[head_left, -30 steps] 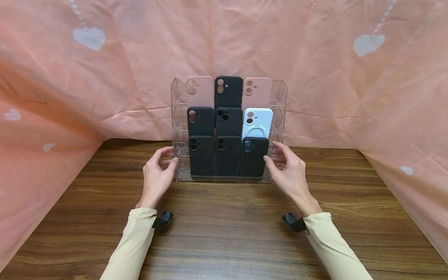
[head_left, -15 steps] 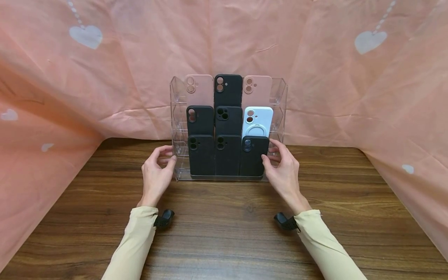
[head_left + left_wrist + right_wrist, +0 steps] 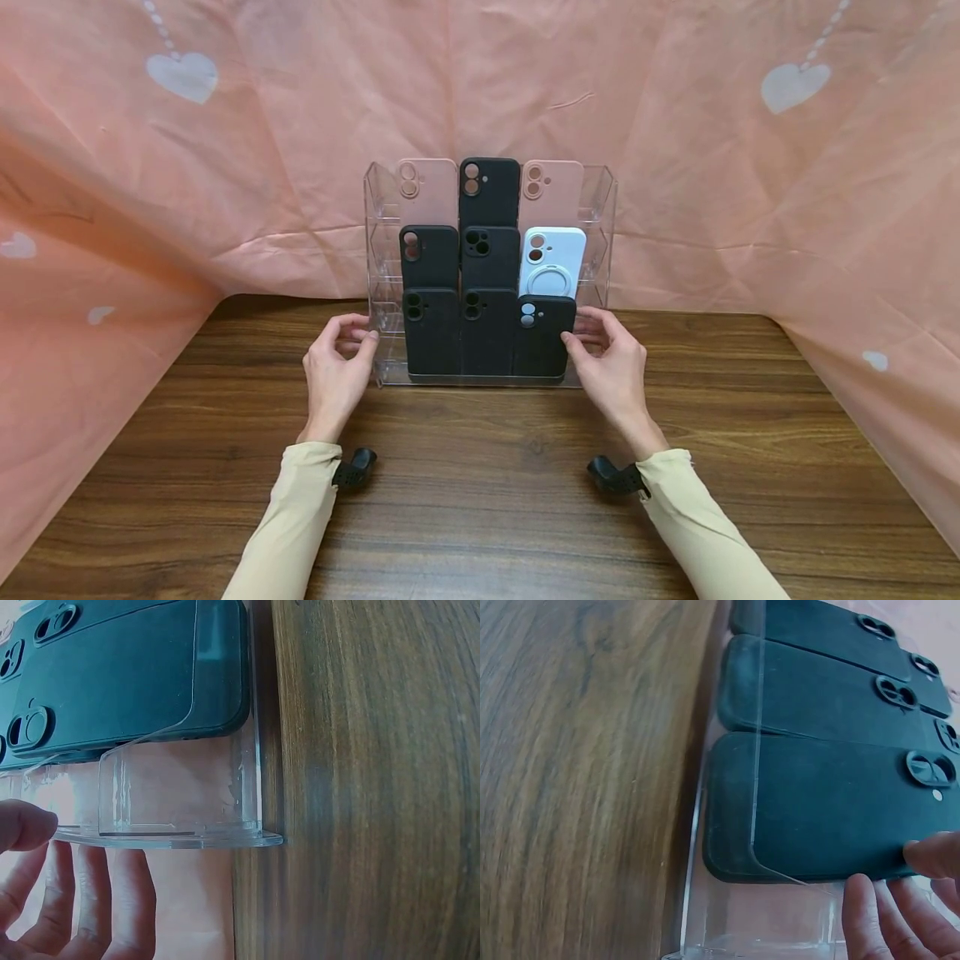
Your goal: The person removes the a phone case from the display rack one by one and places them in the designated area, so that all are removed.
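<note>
A clear acrylic tiered stand (image 3: 390, 373) holds several phone cases in rows. My left hand (image 3: 335, 367) grips the stand's left side wall, thumb in front and fingers outside, as the left wrist view shows. At the stand's right side, my right hand (image 3: 613, 367) pinches the black phone case (image 3: 543, 350) at the bottom right. Its thumb (image 3: 934, 855) lies on the case's face and the other fingers are at its side edge, partly hidden. Behind that case stands a white phone case (image 3: 555, 258) with a ring. The case's lower end sits behind the stand's front lip.
Two more black phone cases (image 3: 432, 337) fill the bottom row. Above them are other black cases (image 3: 490, 204) and two pink cases (image 3: 427, 196). The stand rests on a wooden table (image 3: 480, 483), near a pink cloth backdrop (image 3: 675, 150) with white hearts.
My right hand has moved slightly left onto the bottom right black case. That case's top edge has shifted a little, showing more of the white case's ring. My left hand stays on the stand.
</note>
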Tool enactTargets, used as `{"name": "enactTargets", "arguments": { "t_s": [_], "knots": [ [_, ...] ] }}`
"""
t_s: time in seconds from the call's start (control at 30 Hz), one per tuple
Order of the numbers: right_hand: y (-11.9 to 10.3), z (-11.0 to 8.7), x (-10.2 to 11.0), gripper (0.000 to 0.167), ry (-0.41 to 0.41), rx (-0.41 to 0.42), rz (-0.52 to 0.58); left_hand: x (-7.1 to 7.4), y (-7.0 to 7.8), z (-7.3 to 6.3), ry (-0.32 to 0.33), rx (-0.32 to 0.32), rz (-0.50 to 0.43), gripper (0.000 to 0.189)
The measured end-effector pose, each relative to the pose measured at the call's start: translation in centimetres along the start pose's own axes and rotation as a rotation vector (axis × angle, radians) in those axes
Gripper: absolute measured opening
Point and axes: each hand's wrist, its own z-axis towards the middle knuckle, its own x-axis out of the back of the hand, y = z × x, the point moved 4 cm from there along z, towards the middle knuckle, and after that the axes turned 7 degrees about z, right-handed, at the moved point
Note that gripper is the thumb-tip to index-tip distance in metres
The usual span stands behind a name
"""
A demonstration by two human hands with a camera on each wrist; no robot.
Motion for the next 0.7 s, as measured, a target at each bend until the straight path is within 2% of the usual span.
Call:
{"name": "enactTargets", "arguments": {
  "t_s": [0.17,0.33,0.43,0.7],
  "knots": [
    [0.1,0.2,0.4,0.028,-0.038,-0.091,0.107,0.0,-0.1,0.0,0.000,0.016,0.009,0.018],
    [-0.1,0.2,0.6,0.026,-0.073,-0.136,0.173,0.0,-0.1,0.0,-0.013,0.034,-0.003,0.017],
    [-0.3,0.1,0.8,0.025,-0.082,-0.132,0.177,0.0,0.0,0.0,-0.016,0.038,-0.005,0.017],
    [-1.2,0.3,1.5,0.026,-0.037,-0.040,0.229,0.1,0.0,0.1,-0.015,0.032,-0.002,0.017]
  ]
}}
